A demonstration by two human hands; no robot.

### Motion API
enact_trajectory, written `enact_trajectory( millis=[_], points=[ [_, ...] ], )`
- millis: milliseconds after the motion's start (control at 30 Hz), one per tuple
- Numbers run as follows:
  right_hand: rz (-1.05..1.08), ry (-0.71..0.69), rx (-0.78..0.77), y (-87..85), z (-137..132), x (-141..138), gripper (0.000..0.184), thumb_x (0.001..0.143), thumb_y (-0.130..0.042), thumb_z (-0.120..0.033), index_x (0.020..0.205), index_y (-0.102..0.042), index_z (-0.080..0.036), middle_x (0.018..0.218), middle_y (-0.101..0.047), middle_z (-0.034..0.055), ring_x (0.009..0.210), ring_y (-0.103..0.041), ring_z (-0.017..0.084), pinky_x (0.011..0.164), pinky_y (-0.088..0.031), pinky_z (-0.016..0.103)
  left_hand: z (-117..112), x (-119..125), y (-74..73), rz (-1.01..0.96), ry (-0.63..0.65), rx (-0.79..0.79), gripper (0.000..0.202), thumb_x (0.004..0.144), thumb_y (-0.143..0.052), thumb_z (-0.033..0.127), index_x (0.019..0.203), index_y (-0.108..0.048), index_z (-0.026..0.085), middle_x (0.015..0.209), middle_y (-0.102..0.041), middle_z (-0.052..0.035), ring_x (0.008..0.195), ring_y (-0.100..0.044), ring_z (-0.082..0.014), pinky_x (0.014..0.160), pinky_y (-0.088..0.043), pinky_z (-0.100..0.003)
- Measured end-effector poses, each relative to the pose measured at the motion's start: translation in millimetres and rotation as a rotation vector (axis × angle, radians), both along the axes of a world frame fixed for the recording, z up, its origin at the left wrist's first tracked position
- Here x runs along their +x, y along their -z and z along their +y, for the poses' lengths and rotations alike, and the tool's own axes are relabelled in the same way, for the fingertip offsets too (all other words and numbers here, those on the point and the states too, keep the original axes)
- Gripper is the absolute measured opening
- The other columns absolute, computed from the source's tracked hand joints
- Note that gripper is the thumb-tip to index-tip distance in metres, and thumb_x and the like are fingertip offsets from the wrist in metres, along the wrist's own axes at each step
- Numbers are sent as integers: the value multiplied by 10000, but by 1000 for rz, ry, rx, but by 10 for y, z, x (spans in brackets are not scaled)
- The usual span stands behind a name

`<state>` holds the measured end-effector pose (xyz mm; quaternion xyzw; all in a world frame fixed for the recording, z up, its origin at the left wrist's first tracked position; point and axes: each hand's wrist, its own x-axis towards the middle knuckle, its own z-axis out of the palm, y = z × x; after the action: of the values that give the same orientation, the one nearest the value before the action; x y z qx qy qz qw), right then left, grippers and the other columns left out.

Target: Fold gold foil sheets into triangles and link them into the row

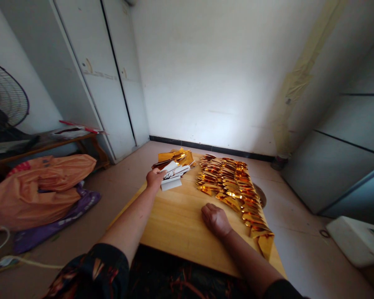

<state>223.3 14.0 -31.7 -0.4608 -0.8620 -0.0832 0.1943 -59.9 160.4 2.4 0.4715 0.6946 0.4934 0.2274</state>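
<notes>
Two hands: L hand (155, 177) grips foil sheets (174, 165).

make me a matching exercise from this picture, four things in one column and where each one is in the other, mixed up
Things:
1. left hand
2. right hand
3. folded gold foil pieces
4. orange bag

Places:
a. on the floor, left of the wooden board
b. resting knuckles-up on the bare board
c. laid in overlapping rows along the board's right side
d. at the board's far left corner, on the stack of white and gold sheets

Pairs: 1-d, 2-b, 3-c, 4-a
</notes>
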Motion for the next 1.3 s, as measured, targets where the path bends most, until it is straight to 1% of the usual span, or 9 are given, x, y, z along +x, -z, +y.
enact_trajectory(
  millis=[333,567,700,800,933,1033,1100,1167,1300],
  points=[
    [-15,17,-16,-25,-12,-12,165,861,-457,-140,728,-546,-182,719,-573,8,641,-491,117,586,-309,220,-43,-36,-116,5,-52,115,339,771,-436,454,673,-585,166,612,-579,6,646,-538,-147,534,-392,-199],
    [-15,23,-21,-32,-19,-22,174,866,-452,-142,730,-554,-180,721,-574,10,644,-490,116,588,-312,219,-112,-8,-429,114,-210,199,313,824,-417,402,617,-489,178,591,-501,18,628,-478,-128,534,-356,-193],
    [-6,20,-52,-35,-13,-10,176,862,-448,-140,734,-562,-178,728,-583,20,658,-499,120,598,-325,214,-164,11,-644,-98,-314,360,269,838,-424,383,662,-459,183,623,-489,26,616,-466,-112,540,-363,-185],
    [52,16,-123,-63,-9,-20,186,857,-438,-140,729,-568,-173,729,-591,30,664,-511,124,607,-342,213,-275,142,-746,-373,-231,528,268,827,-470,424,712,-457,182,622,-473,42,562,-453,-93,518,-369,-182],
    [387,-8,-305,-200,-70,-184,163,853,-447,-180,769,-587,-180,750,-604,23,676,-532,121,629,-382,215,-489,473,-756,-903,-25,468,198,795,-543,364,769,-449,192,682,-536,32,592,-544,-109,535,-423,-202],
    [793,-136,-608,-353,-177,-421,172,855,-495,-307,811,-608,-186,710,-595,-4,631,-530,109,585,-406,210,-630,732,-706,-1226,66,346,119,794,-546,285,848,-489,196,842,-623,-4,734,-610,-142,643,-489,-277],
    [982,-221,-759,-443,-245,-571,207,840,-522,-361,870,-618,-180,692,-579,-13,591,-513,102,552,-412,216,-712,878,-672,-1296,114,273,128,792,-556,284,864,-506,191,848,-637,-8,737,-615,-144,665,-492,-289],
    [1098,-267,-801,-512,-283,-669,246,801,-580,-374,948,-614,-180,716,-577,-14,608,-516,103,554,-418,222,-793,992,-640,-1297,145,264,149,777,-580,284,870,-515,187,841,-642,-2,726,-616,-138,655,-488,-273],
    [1383,-213,-893,-599,-276,-675,505,714,-666,-392,1158,-511,-208,842,-594,6,664,-542,121,519,-427,222,-993,1112,-545,-1206,263,298,277,738,-642,394,848,-529,166,840,-646,-20,724,-622,-142,632,-484,-255]
  ],
)
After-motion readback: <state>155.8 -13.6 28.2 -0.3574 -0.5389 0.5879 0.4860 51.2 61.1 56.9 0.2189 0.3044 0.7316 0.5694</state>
